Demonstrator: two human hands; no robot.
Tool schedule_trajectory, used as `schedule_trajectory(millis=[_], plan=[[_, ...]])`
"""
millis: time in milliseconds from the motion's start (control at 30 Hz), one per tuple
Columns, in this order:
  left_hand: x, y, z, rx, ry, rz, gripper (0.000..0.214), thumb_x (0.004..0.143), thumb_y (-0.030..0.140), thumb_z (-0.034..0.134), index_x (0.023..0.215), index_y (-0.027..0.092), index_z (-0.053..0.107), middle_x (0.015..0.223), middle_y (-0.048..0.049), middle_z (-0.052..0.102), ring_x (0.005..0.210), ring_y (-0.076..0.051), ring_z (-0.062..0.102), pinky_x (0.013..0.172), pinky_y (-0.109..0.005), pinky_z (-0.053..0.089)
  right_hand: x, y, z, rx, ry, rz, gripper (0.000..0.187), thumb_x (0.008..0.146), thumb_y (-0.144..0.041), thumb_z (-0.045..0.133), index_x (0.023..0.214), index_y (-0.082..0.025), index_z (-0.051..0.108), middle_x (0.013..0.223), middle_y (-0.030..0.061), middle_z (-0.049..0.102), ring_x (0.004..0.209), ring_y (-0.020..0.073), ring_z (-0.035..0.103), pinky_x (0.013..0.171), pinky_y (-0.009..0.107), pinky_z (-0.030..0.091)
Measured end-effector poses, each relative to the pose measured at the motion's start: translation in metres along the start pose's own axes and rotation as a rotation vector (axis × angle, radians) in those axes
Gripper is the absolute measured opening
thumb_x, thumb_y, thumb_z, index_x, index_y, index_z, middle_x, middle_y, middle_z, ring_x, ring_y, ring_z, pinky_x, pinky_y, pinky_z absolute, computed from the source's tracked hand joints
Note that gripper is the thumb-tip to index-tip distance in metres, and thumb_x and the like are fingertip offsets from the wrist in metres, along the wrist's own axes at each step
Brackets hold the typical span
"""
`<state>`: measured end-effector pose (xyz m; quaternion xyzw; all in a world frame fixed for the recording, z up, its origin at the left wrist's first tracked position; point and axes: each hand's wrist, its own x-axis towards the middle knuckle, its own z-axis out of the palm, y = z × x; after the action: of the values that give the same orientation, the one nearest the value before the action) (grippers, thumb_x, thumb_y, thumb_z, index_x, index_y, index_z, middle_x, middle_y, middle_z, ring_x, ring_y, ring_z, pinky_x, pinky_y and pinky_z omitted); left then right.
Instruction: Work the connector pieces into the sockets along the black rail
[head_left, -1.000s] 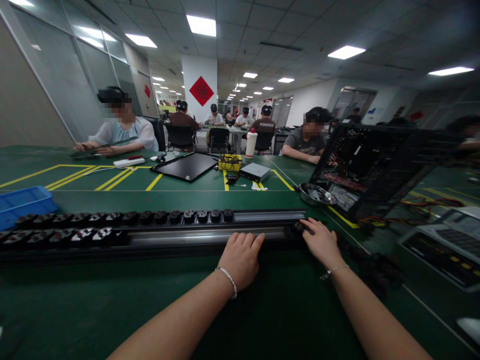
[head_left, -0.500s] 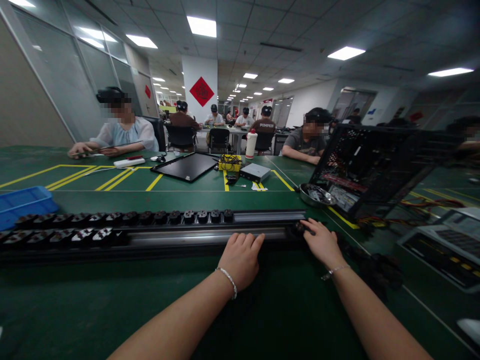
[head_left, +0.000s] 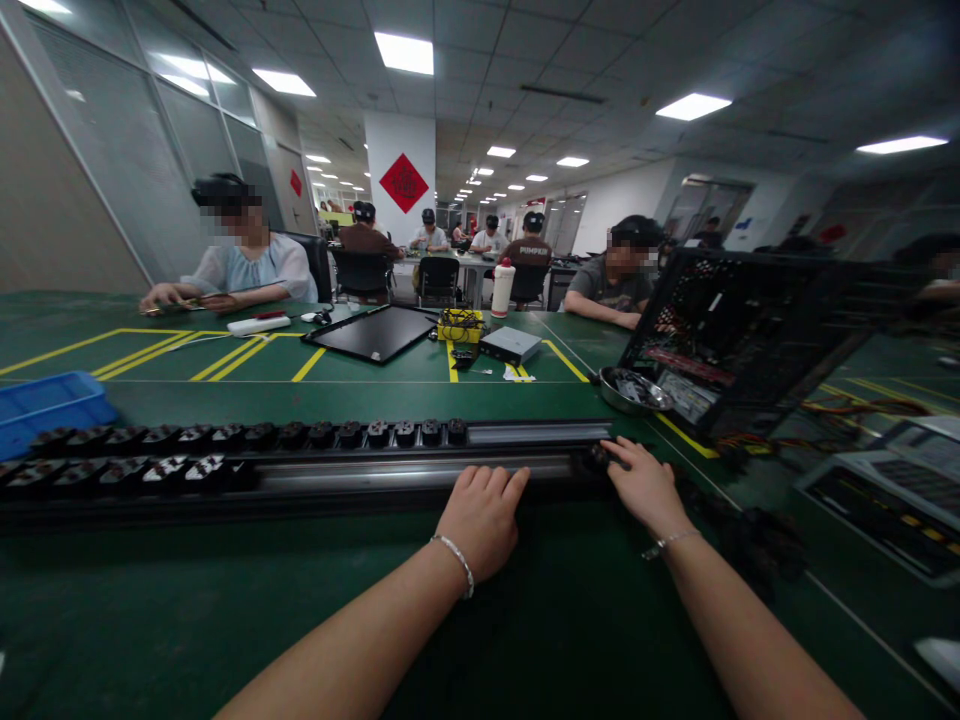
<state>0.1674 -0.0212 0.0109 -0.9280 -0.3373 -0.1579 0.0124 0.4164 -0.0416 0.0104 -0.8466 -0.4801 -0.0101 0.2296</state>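
Two long metal rails lie across the green table, the near rail (head_left: 390, 472) and the far rail (head_left: 525, 433), each with several black socket modules (head_left: 225, 436) seated along the left part. My left hand (head_left: 481, 518) rests on the near rail's front edge, fingers curled over it. My right hand (head_left: 642, 485) sits at the rail's right end, fingertips pinching a small black module (head_left: 596, 456) there. A pile of loose black modules (head_left: 750, 535) lies just right of my right wrist.
A blue bin (head_left: 45, 405) stands at the left. An open black computer case (head_left: 757, 335) and a metal bowl (head_left: 628, 390) are at the right. A black panel (head_left: 375, 332), yellow box (head_left: 460, 325) and grey box (head_left: 510, 344) lie further back. People sit at the far side.
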Motion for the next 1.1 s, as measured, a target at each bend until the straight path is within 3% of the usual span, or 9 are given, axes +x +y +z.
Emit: schedule_trajectory(millis=[333,1100], plan=[[-0.0005,-0.0008,0.001,-0.008,0.013,0.006,0.054,0.079,0.024,0.046,0.132,0.02,0.036,0.108,-0.0062,0.054,0.097,-0.021,0.046,0.093,-0.038,0.033,-0.0016,-0.0027,-0.0041,-0.007,-0.044,0.016,0.044,0.081,-0.024,0.033,0.115,-0.026,0.06,0.136,0.0028,0.047,0.13,0.0248,0.034,0.106,0.056,0.017],[0.0,-0.0008,0.001,0.009,0.011,0.009,0.052,0.081,0.025,0.045,0.132,0.021,0.036,0.108,-0.0065,0.054,0.097,-0.021,0.046,0.092,-0.038,0.033,0.0,-0.0027,-0.0044,0.056,-0.009,0.026,0.041,0.079,-0.019,0.037,0.109,-0.025,0.064,0.132,0.0025,0.05,0.128,0.0246,0.038,0.107,0.056,0.018]])
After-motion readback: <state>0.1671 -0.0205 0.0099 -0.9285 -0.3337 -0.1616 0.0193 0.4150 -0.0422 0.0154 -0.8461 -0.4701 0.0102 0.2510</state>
